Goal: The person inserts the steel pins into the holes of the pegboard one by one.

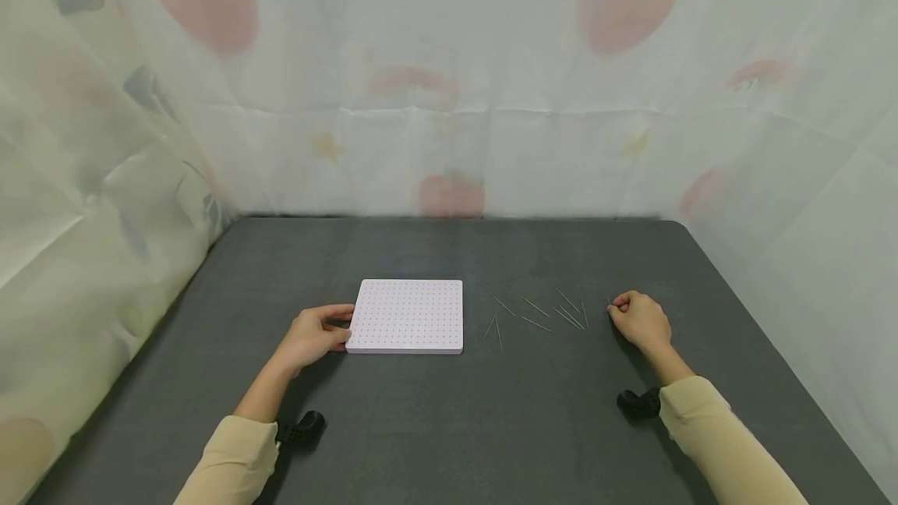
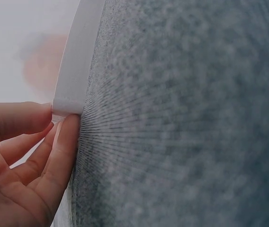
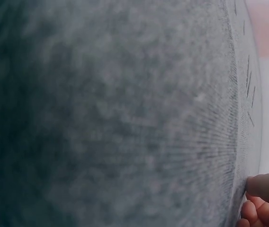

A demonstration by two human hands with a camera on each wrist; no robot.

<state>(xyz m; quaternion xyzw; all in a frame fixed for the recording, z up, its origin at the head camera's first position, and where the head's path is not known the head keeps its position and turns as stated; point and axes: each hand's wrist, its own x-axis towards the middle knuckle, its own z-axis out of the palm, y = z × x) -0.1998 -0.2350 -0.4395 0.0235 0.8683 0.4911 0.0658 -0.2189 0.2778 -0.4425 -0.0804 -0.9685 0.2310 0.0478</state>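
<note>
A white pegboard (image 1: 407, 316) with rows of small holes lies flat on the dark table. My left hand (image 1: 312, 333) grips its left edge, the thumb at the near left corner. The left wrist view shows the board's side (image 2: 77, 61) between thumb and fingers. To the right, my right hand (image 1: 641, 322) is low over the table with thumb and index finger together. A thin needle-like rod (image 1: 608, 300) shows at those fingertips, mostly hidden by them. Several similar thin metal rods (image 1: 536, 307) lie scattered between the board and the right hand.
The dark grey table (image 1: 449, 427) reaches back to a pale patterned curtain (image 1: 449, 139). More curtain hangs along the left and right sides. A black wrist strap (image 1: 302, 431) is on the left wrist and another strap (image 1: 638, 404) on the right.
</note>
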